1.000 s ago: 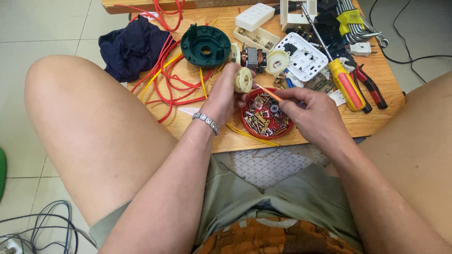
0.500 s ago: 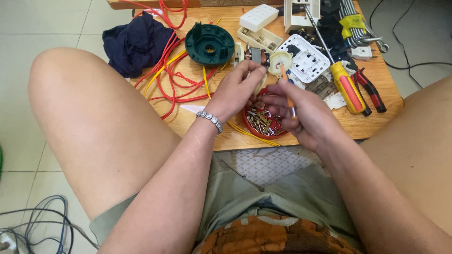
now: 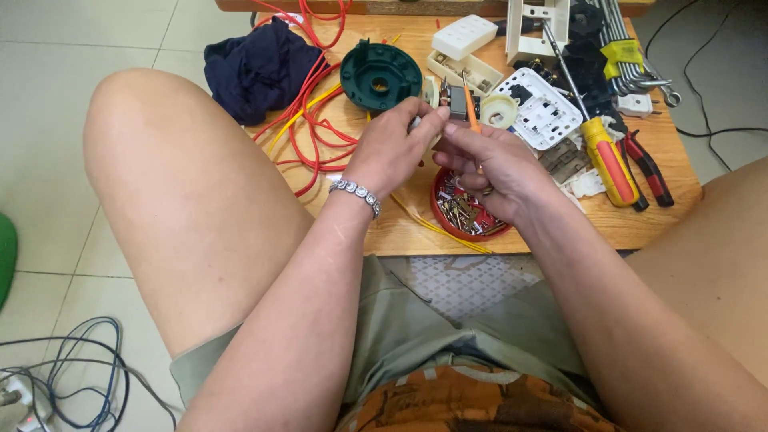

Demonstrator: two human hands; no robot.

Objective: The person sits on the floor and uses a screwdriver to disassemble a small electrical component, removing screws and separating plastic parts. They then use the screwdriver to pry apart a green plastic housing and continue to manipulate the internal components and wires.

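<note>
Head view: looking down over bare knees at a low wooden table (image 3: pixel 640 228) that is crowded with electrical parts.
Left hand (image 3: pixel 392 152): curling shut, with fingertips pinching a small pale part (image 3: pixel 418 122) that is mostly hidden, so what it is cannot be told.
Right hand (image 3: pixel 496 164): closing around a thin orange-handled tool (image 3: pixel 471 112), its tip pointing up and away toward the left fingertips.
Hands together: meeting fingertip to fingertip above the table, just over the far rim of the red dish.
Change from a second ago: both hands are sitting higher and farther from the body; back then the right hand was dipping into the red dish and the left was holding a pale round piece beside it.
Red dish (image 3: pixel 468 212): lying near the table's front edge, filled with small metal screws and contacts, partly covered by the right hand.
Green round housing (image 3: pixel 381 76): lying flat beyond the left hand, well apart from it.
Red and yellow wires (image 3: pixel 316 128): sprawling in loops to the left of the hands, running toward a dark blue cloth (image 3: pixel 260 68).
White socket plate (image 3: pixel 542 108): lying just beyond the right hand.
Yellow-and-red screwdriver (image 3: pixel 608 164): lying to the right, next to red-handled pliers (image 3: pixel 644 164).
</note>
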